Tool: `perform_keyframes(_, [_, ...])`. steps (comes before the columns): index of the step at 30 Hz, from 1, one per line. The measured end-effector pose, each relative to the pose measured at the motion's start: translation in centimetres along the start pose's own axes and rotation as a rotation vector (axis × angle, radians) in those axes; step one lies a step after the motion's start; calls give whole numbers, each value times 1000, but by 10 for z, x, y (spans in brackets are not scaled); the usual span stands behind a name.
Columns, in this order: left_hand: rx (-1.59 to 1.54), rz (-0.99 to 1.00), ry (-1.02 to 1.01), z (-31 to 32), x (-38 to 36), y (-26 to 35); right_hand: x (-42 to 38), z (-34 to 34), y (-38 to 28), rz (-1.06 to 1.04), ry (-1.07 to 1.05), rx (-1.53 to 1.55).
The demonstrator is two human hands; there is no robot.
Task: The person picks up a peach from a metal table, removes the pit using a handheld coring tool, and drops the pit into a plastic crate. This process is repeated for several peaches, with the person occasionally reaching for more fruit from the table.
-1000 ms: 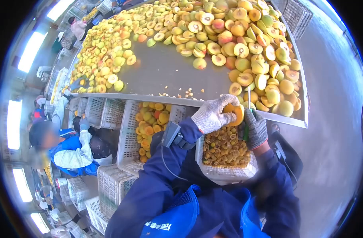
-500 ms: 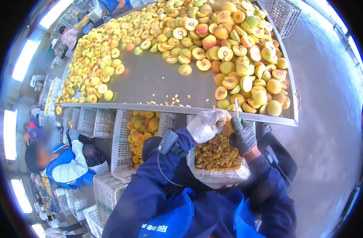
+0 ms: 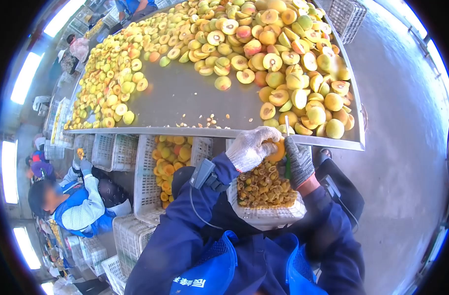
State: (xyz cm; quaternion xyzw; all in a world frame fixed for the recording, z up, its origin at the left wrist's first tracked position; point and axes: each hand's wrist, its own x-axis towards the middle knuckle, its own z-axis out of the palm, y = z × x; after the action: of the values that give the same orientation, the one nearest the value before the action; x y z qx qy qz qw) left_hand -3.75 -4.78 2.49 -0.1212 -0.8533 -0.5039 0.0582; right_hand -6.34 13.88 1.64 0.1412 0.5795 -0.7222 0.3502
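Note:
My left hand (image 3: 254, 149), in a whitish knit glove, is closed around a yellow peach half (image 3: 277, 151). In a grey glove, my right hand (image 3: 300, 163) grips a small knife (image 3: 287, 127), whose thin blade points up and whose green handle shows below the fingers. The two hands are close together, just in front of the metal table's near edge. Beneath them stands a white basket (image 3: 271, 216) with brownish-yellow fruit scraps (image 3: 266, 187) in it.
Many halved peaches (image 3: 303, 78) are heaped on the raised-edge metal table (image 3: 185, 105), with small pits near its front lip. A crate (image 3: 145, 172) of peach halves is at the left. A co-worker (image 3: 84, 211) sits farther left. Stacked crates (image 3: 346, 19) stand at back right.
The peach half between my hands shows more now, and the knife's green handle has come into fuller view. The whole scene has shifted slightly left. The co-worker's hands have come together.

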Motion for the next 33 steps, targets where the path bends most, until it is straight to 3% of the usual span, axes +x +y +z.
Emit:
perform_keyframes(5, [3, -17, -40, 1, -2, -4, 3, -3, 4, -53, -41, -54])
perform_keyframes(8, [-55, 76, 61, 3, -1, -2, 1, 0, 2, 16, 10, 9])
perform_keyframes(14, [-97, 147, 70, 2, 0, 3, 2, 0, 6, -86, 22, -50])
perform_keyframes(17, [-134, 123, 36, -4, 0, 11, 8, -6, 9, -147, -39, -77])
perform_keyframes(19, [-308, -68, -39, -7, -2, 15, 10, -8, 12, -209, -132, 72])
perform_keyframes(20, [-307, -68, -37, -8, -2, 15, 9, -8, 11, -209, -134, 71])
perform_keyframes(22, [-352, -29, -54, -11, -3, 15, 6, -8, 10, -106, -117, 319])
perform_keyframes(26, [-396, 136, -64, -11, 1, 4, 12, -17, 17, -172, -184, 256])
perform_keyframes(28, [-636, 106, 14, -3, 2, -4, 15, -19, 20, -166, -221, 304])
perform_keyframes(29, [-636, 106, 18, -3, 1, -6, 19, -21, 26, -164, -223, 301])
perform_keyframes(31, [-723, -137, -28, -6, -2, -6, 29, -23, 38, -210, -136, 291])
perform_keyframes(33, [-757, -125, 6, -6, -1, -2, 31, -23, 45, -224, -120, 254])
